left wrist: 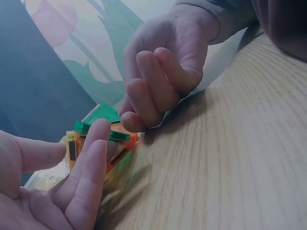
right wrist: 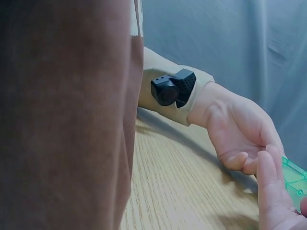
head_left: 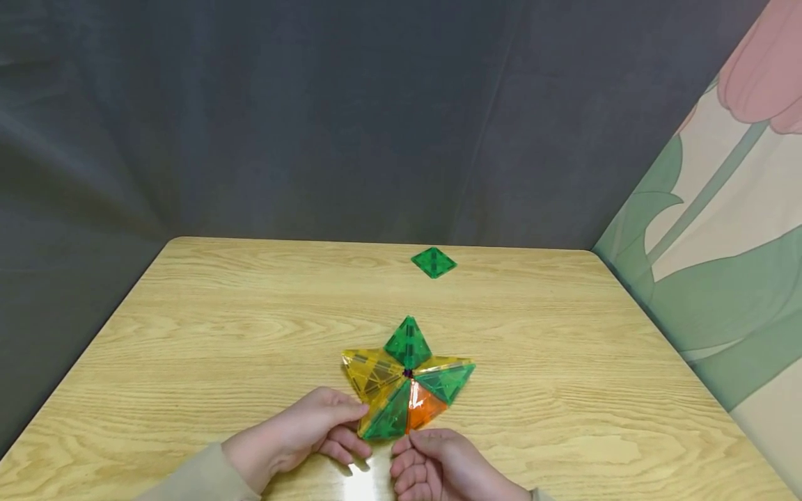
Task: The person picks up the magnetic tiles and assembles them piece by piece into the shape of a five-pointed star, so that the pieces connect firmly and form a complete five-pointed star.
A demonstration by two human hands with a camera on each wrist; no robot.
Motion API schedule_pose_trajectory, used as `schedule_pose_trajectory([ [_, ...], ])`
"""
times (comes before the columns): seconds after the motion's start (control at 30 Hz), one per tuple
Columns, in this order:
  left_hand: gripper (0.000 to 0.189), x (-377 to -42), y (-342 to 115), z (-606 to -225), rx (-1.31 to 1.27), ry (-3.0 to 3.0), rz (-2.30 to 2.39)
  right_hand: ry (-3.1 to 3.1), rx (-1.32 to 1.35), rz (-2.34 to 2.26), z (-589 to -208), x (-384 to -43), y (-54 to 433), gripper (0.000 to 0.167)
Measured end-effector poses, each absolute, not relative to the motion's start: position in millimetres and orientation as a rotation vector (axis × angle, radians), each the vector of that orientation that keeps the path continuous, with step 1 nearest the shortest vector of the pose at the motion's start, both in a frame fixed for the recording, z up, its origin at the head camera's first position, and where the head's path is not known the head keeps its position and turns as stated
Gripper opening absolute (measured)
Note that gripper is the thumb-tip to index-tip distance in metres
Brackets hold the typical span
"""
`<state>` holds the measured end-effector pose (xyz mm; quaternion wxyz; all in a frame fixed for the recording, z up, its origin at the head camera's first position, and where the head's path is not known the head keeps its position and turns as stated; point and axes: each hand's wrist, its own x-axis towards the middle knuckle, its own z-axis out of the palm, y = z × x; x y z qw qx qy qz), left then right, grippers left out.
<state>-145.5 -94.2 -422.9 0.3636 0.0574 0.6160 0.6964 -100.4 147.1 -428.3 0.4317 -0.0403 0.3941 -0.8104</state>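
A star-shaped build of translucent magnetic tiles (head_left: 443, 383), green, yellow and orange, lies on the table with raised, faceted points. At its near left point is my left hand (head_left: 322, 424), with thumb and finger on either side of a yellow-and-green corner. Its other fingers extend below that corner. My right hand (head_left: 441, 463) is at the near tip beside the orange tile (head_left: 425, 407), fingers loosely curled and fingertips right at the edge. In the left wrist view, the right hand (left wrist: 163, 72) stands beside the build's green tile (left wrist: 103, 114), partly hiding it.
A separate green diamond of tiles (head_left: 434, 263) lies near the far edge of the wooden table (head_left: 250, 313). Dark cloth (head_left: 351, 125) hangs behind the table, and a tulip-patterned cloth (head_left: 720, 278) hangs at the right.
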Motion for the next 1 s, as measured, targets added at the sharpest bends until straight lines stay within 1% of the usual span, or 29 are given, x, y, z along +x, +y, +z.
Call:
schedule_pose_trajectory([
  [0.2, 0.028, -145.4, -96.0, -420.7, 0.136, 1.589, 1.806, 1.011, -0.084, -1.992, -427.7, -100.5, 149.1, 0.032],
  [0.37, 0.056, -144.1, -95.6, -417.4, 0.129, 1.617, 1.819, 1.031, -0.088, -1.982, -425.9, -100.3, 151.4, 0.029],
  [0.43, 0.064, -143.4, -95.4, -417.3, 0.128, 1.632, 1.826, 1.040, -0.106, -1.991, -424.5, -100.4, 153.2, 0.029],
  [0.47, 0.065, -143.1, -95.4, -417.4, 0.129, 1.640, 1.829, 1.043, -0.113, -1.997, -423.7, -100.4, 154.6, 0.028],
  [0.67, 0.063, -145.9, -102.4, -416.7, 0.121, 1.703, 1.835, 1.034, -0.152, -2.018, -420.3, -101.6, 168.7, 0.027],
  [0.83, 0.058, -153.7, -113.1, -412.9, 0.134, 1.786, 1.813, 1.099, -0.356, -1.958, -415.7, -109.4, 190.9, 0.030],
  [1.0, 0.054, -164.8, -120.9, -406.6, 0.138, 1.924, 1.776, 1.277, -0.501, -1.965, -391.4, -126.1, 219.9, 0.033],
])
